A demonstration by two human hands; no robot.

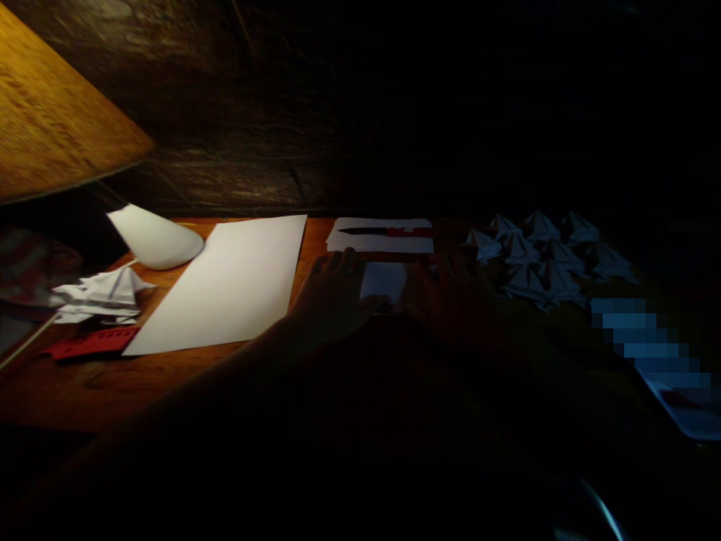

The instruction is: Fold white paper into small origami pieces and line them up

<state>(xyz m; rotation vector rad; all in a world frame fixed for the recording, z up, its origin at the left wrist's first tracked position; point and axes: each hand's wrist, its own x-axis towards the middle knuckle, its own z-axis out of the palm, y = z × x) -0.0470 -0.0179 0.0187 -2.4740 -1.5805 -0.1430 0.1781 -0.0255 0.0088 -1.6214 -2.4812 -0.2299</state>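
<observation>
In the dim middle of the table, a small piece of white paper (385, 279) lies between my two hands. My left hand (333, 291) is closed on its left side, the thumb over the near edge. On the opposite side my right hand (455, 294) grips the paper, though deep shadow blurs its fingers. Just beyond them a knife with a dark blade and red handle (388, 231) rests on a short stack of white paper (380, 245). Left of my left hand is a large white sheet (225, 289).
Several folded paper shapes (544, 255) stand at the back right. A phone-like device (684, 417), partly pixelated, is at the right edge. On the left are a lamp (61, 113), a curled white sheet (158, 239), crumpled paper (107, 293) and a red object (90, 343). A dark wall runs behind.
</observation>
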